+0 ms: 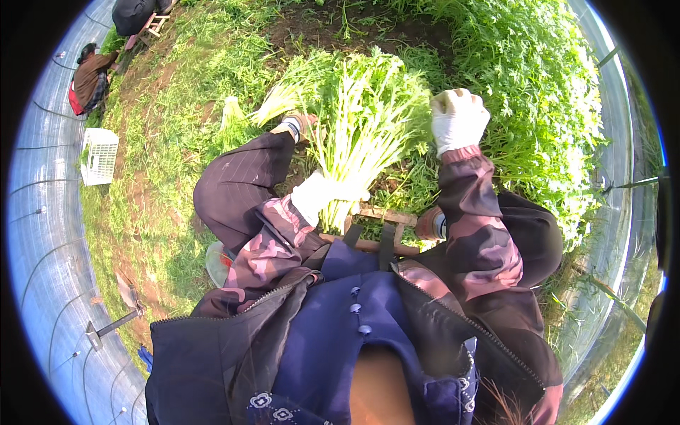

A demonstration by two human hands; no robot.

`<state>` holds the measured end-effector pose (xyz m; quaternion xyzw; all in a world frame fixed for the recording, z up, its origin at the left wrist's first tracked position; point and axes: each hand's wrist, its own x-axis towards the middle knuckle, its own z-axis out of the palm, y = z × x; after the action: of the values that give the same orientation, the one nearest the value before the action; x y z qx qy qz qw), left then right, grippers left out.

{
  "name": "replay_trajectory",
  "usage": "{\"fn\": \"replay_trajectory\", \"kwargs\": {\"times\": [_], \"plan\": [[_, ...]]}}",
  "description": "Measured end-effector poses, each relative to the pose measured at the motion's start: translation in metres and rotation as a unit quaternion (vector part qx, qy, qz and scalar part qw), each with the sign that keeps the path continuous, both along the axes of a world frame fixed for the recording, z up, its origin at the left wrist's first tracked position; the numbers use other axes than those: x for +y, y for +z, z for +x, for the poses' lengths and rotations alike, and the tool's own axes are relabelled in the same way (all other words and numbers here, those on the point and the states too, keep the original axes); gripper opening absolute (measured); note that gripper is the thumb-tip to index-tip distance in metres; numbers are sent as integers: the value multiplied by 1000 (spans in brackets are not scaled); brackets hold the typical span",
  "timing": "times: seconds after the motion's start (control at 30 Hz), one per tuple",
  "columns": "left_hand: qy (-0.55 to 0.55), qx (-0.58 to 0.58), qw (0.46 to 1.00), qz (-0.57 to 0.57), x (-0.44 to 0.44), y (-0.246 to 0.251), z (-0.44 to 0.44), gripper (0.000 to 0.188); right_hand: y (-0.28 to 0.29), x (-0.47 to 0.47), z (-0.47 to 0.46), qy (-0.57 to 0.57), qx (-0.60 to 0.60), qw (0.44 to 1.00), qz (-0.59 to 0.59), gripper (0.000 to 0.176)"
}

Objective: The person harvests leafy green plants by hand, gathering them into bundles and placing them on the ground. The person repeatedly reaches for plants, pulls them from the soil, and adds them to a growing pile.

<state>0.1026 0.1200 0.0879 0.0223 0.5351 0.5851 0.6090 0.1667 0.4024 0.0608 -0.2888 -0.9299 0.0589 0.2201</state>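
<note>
My left hand [312, 195], in a white glove, grips the pale lower stems of a large bunch of leafy greens [366, 122]. Its leaves fan out away from me, and the cut stem ends point towards my lap. Off to the right of the leaves is my right hand [461, 119], also gloved, with its fingers curled and the knuckles up. Whether anything is inside those fingers is hidden. Beyond my left foot, a second bunch of greens [279, 95] lies on the ground. A smaller bunch [232, 117] is beside it.
Tall growing greens [531, 106] line the right side. A wooden stool frame [388, 215] shows between my legs. At the left are a white plastic crate [100, 156] and a crouching person [91, 79]. Plastic greenhouse sheeting [48, 212] curves along the left edge.
</note>
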Motion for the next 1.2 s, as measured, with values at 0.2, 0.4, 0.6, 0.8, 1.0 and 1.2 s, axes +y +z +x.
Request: {"fn": "replay_trajectory", "kwargs": {"times": [0.2, 0.4, 0.6, 0.8, 1.0, 1.2], "plan": [[36, -115, 993, 7, -4, 4, -3, 34, 4, 12, 48, -87, -46, 987, -130, 23], [75, -259, 960, 70, 6, -2, -3, 43, -9, -94, 42, 111, 139, 745, -643, 35], [95, -280, 948, 117, 14, 16, 2, 42, -11, -94, 37, 9, 221, 795, -565, 9], [114, -285, 940, 145, 22, 25, -1, 32, -27, -78, 56, 44, 98, 791, -602, 25], [125, -286, 937, 159, 19, 14, 0, 28, -7, -114, 44, 105, 192, 655, -723, 25], [171, -305, 922, 165, 19, 6, 8, 43, -16, -113, 40, 136, 114, 735, -655, 27]]}}
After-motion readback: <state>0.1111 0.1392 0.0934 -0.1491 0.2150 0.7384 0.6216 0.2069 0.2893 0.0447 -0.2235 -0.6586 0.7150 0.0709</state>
